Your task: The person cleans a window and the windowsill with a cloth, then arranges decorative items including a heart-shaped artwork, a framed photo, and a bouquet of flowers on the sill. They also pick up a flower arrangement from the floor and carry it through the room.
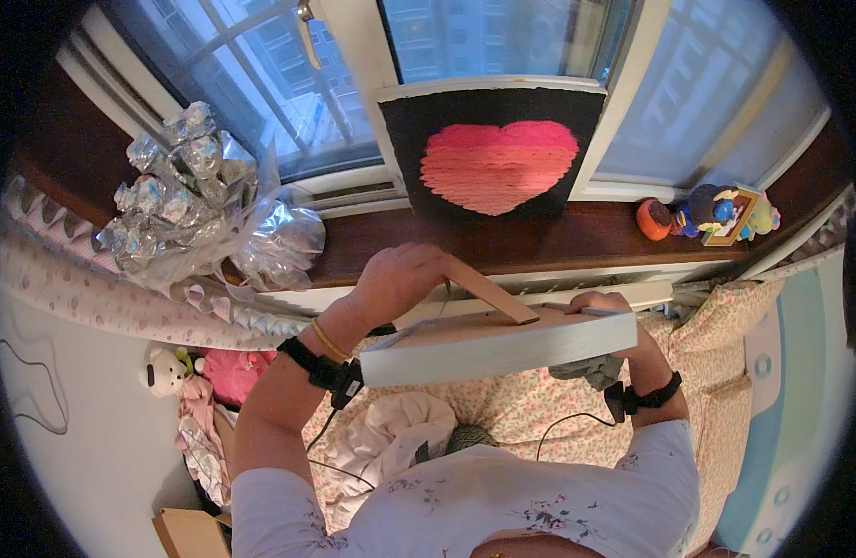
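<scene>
A white-edged picture frame (pixel 498 356) is held up in front of me, its brown back facing upward. From that back a flat brown support leg (pixel 494 289) slants up and to the left. My left hand (pixel 403 279) grips the leg's raised end. At the frame's far right corner, my right hand (pixel 599 303) holds the edge, its fingers partly hidden behind the rim. Just below that corner is a bunched grey cloth (pixel 588 372); whether my right hand touches it I cannot tell.
On the dark wooden windowsill (pixel 470 244), a black panel with a pink heart (pixel 501 167) leans against the window. A foil-wrapped bouquet (pixel 191 202) stands left; small figurines (pixel 710 209) stand right. Below is a flowered bed (pixel 519 397) with a crumpled blanket (pixel 400 425). Cables hang from both wrists.
</scene>
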The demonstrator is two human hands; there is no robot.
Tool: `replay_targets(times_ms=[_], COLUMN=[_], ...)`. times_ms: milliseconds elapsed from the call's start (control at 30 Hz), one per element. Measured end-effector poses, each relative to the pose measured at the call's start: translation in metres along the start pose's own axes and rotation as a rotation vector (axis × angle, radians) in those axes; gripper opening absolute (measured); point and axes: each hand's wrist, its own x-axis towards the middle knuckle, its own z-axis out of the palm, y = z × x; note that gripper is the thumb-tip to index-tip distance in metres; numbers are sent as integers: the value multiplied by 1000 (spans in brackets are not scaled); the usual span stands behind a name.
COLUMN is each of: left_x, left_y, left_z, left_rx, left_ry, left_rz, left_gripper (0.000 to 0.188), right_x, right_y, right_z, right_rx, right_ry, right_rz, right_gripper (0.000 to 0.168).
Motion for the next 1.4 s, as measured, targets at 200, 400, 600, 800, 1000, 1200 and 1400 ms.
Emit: replay_targets(times_ms=[200,400,600,800,1000,1200,1400], left_x=[16,60,61,4,-80,-86,-82], left_y=[-66,-116,-107,-107,-120,-119,-128], left_z=[41,60,66,36,4,-8,-4], left_rx=[-128,-988,-1405,-1358,-1340,-1199,-1196], left_ry=[524,613,594,513,659,686,752], left_rz=[-376,-736,-721,-791,-719,-929,-955], left_gripper=[28,29,32,40,40,40,39], right_x=[-41,-95,-135,-139,-47,44,78], right_y=[11,12,22,61,77,112,149], right_z=[-10,-16,-28,-77,-134,-162,-177], right_rx=[-215,-197,176,128,216,211,381], right_ry=[218,378,590,651,518,289,181], right_rz=[-11,241,400,500,387,358,488], right_gripper=[11,15,42,51,52,43,40])
